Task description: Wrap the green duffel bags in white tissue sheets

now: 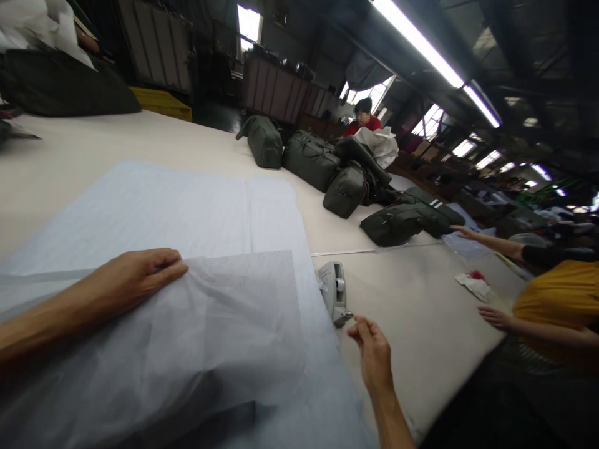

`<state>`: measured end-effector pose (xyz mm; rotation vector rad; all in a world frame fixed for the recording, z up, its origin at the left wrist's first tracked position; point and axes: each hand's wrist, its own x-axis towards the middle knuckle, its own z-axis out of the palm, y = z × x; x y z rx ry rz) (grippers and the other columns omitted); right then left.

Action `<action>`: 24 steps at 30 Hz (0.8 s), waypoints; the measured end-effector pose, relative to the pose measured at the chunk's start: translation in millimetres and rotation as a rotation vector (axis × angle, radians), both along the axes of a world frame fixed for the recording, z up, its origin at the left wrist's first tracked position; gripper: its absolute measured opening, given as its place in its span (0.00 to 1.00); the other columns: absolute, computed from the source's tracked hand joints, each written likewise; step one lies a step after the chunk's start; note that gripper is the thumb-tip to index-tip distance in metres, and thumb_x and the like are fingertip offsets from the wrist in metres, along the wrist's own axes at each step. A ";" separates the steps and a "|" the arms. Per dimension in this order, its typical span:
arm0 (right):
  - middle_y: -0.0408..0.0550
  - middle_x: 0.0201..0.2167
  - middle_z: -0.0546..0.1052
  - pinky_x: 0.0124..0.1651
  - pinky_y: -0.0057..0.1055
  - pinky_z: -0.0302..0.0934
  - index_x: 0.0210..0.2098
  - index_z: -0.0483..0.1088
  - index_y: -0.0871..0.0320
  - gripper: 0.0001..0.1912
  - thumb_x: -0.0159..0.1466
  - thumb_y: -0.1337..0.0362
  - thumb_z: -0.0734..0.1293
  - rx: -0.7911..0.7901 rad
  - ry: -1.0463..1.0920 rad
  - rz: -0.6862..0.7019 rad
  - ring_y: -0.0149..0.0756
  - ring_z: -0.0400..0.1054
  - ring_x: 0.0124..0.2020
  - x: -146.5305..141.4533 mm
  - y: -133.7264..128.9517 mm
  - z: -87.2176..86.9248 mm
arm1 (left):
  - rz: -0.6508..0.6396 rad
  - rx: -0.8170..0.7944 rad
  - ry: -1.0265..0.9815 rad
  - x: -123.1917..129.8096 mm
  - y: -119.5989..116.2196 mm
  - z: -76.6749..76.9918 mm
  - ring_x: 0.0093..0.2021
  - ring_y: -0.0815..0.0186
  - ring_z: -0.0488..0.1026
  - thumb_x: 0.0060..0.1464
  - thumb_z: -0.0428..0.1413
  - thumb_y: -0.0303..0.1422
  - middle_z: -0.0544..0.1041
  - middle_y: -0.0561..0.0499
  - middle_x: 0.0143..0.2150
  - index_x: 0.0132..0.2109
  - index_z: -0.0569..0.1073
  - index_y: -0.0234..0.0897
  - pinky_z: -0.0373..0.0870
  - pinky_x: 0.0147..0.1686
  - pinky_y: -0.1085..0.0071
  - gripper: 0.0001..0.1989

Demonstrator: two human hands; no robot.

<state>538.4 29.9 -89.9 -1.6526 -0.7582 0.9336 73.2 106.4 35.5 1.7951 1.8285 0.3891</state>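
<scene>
Clock places are taken from the middle of the view. At ten o'clock, a dark bag [70, 87] lies on the pale table [397, 299], with a yellow box [161, 103] just beyond the edge. Between eight and nine, the left hand [145, 271] grasps the upper edge of a thin grey sheet [253, 312], thumb and fingers closed on it. That sheet spreads towards seven o'clock, over a wide pale blue sheet [201, 206]. Dark green bags [311, 159] line the table from eleven round to three, blocking its far side; behind them, at one, is a person in red [373, 124]. At five, a tape dispenser [332, 293] stands against the blue sheet's edge, between it and the right hand [377, 355]. That hand's thumb and forefinger come together at the dispenser's near end; I cannot tell whether they grip anything. Past three, a co-worker in a mustard shirt [561, 293] reaches over the table, near a small white packet [472, 285].
</scene>
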 end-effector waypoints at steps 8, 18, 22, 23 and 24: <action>0.50 0.34 0.80 0.42 0.35 0.61 0.31 0.78 0.59 0.28 0.39 0.44 0.75 -0.400 -0.052 0.235 0.43 0.71 0.40 79.0 69.9 -38.9 | -0.048 -0.075 0.231 3.8 0.2 -0.4 0.45 0.59 0.70 0.53 0.43 0.52 0.74 0.53 0.44 0.40 0.73 0.43 0.60 0.46 0.68 0.23; 0.45 0.26 0.76 0.41 0.33 0.61 0.27 0.73 0.59 0.26 0.40 0.44 0.73 -0.232 -0.084 0.156 0.38 0.68 0.33 70.9 68.3 -45.6 | 0.163 -0.194 0.096 17.9 -2.4 15.4 0.39 0.62 0.71 0.45 0.46 0.54 0.76 0.57 0.34 0.37 0.71 0.40 0.60 0.42 0.72 0.24; 0.42 0.27 0.74 0.41 0.30 0.62 0.29 0.70 0.57 0.21 0.47 0.46 0.71 -0.122 -0.149 0.040 0.34 0.67 0.33 70.4 41.5 -35.1 | 0.206 -0.188 0.089 18.6 -2.7 14.3 0.38 0.64 0.71 0.42 0.46 0.55 0.76 0.58 0.32 0.37 0.72 0.40 0.60 0.41 0.72 0.26; 0.41 0.25 0.72 0.38 0.29 0.62 0.28 0.69 0.57 0.21 0.47 0.46 0.71 -0.139 -0.116 0.029 0.32 0.66 0.30 69.5 33.9 -35.3 | 0.210 -0.191 0.090 17.7 -2.3 13.2 0.38 0.64 0.71 0.42 0.46 0.56 0.76 0.58 0.32 0.37 0.72 0.40 0.61 0.41 0.73 0.26; 0.40 0.23 0.71 0.34 0.29 0.62 0.27 0.69 0.57 0.22 0.45 0.46 0.72 -0.180 -0.060 0.029 0.31 0.64 0.26 67.9 27.0 -37.2 | 0.212 -0.192 0.090 16.5 -1.6 11.9 0.38 0.64 0.71 0.42 0.47 0.56 0.76 0.59 0.32 0.37 0.72 0.40 0.61 0.41 0.73 0.26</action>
